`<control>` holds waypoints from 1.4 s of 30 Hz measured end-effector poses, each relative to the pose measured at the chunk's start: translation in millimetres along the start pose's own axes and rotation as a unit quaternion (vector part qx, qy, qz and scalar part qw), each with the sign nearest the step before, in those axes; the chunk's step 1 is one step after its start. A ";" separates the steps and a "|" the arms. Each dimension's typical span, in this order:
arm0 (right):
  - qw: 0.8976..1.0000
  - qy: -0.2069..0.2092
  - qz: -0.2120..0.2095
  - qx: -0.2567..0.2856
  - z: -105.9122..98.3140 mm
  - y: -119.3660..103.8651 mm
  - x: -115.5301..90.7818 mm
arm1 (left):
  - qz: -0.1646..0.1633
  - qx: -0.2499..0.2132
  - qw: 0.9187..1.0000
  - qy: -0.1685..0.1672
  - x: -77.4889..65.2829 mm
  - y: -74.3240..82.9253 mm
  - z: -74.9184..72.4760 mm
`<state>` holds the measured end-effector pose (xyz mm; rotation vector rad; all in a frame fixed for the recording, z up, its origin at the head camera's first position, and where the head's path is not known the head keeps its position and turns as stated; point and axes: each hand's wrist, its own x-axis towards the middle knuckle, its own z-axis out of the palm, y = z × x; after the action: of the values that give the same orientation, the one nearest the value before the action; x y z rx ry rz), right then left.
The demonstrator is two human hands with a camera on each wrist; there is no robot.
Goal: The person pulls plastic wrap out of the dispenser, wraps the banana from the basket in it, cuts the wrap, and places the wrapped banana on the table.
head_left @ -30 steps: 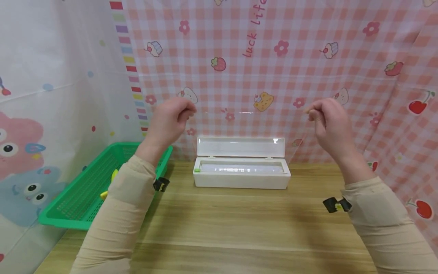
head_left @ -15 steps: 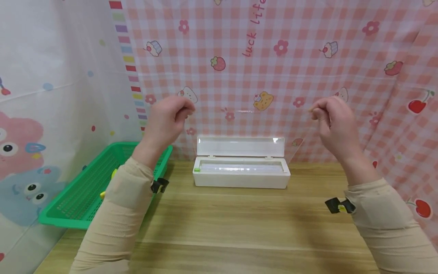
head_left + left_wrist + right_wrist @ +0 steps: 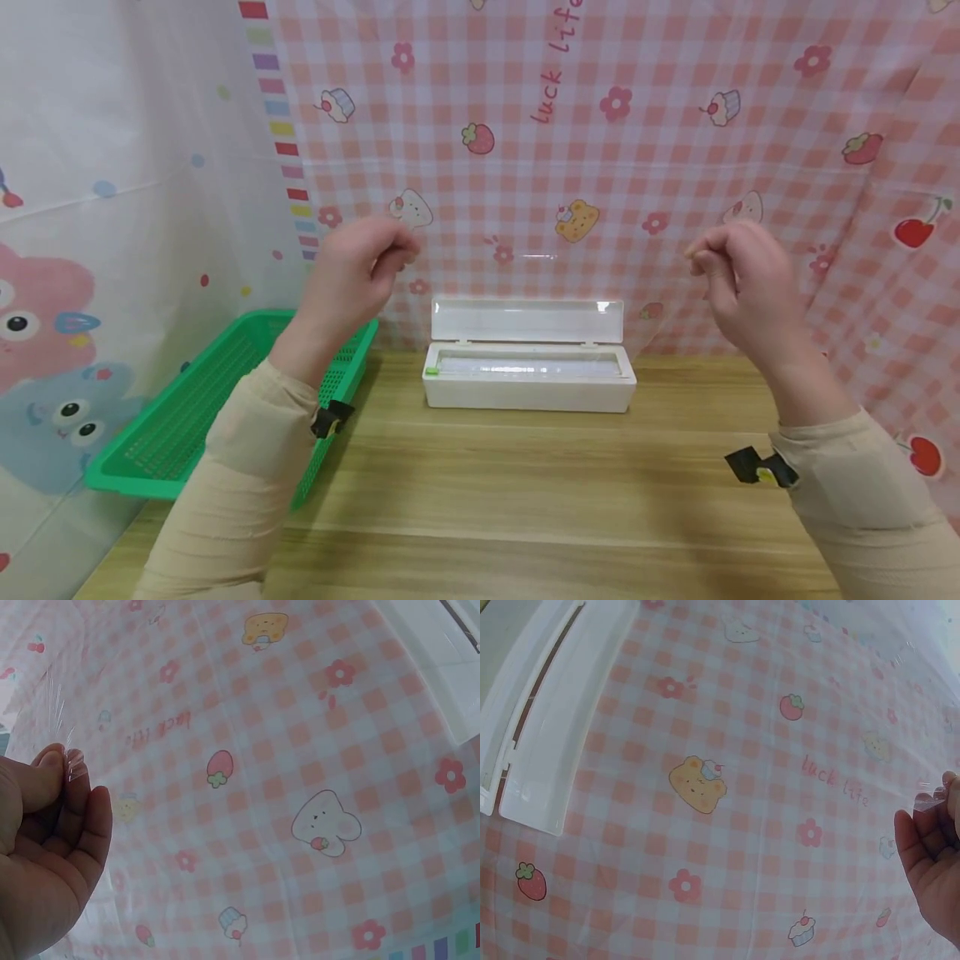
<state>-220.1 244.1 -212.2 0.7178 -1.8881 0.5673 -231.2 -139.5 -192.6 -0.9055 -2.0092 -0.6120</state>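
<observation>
A sheet of clear plastic wrap [image 3: 538, 257] stretches between both hands in the air, seen mainly by its glints. My left hand [image 3: 348, 271] pinches one corner between thumb and fingers; in the left wrist view, film [image 3: 76, 763] bunches at the fingertips. The other side is pinched by my right hand [image 3: 753, 292], where the right wrist view shows a crinkled bit of film [image 3: 928, 799] under the thumb. Below and between the hands, a white wrap dispenser box [image 3: 528, 396] stands on the table with its lid [image 3: 528, 320] raised and a shiny roll [image 3: 517, 367] inside.
A green slotted basket [image 3: 135, 487] sits at the left of the wooden table [image 3: 525, 500], partly behind the left forearm. A pink checked cloth [image 3: 450, 183] hangs directly behind the box. A small green piece [image 3: 432, 371] sits on the box's left rim.
Both hands have moved apart, left hand leftward and right hand rightward, and slightly down, with the film still between them. The left sleeve now hides the yellow items in the basket.
</observation>
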 end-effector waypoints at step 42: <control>0.960 -0.133 -0.087 0.230 -40.1 -41.9 -70.6 | 0.049 -0.128 0.988 -0.068 -87.8 38.2 -22.5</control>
<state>-142.1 256.9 -258.2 1.3048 -1.9275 0.8420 -155.7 -164.1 -250.6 -1.2217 -2.0221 -0.7818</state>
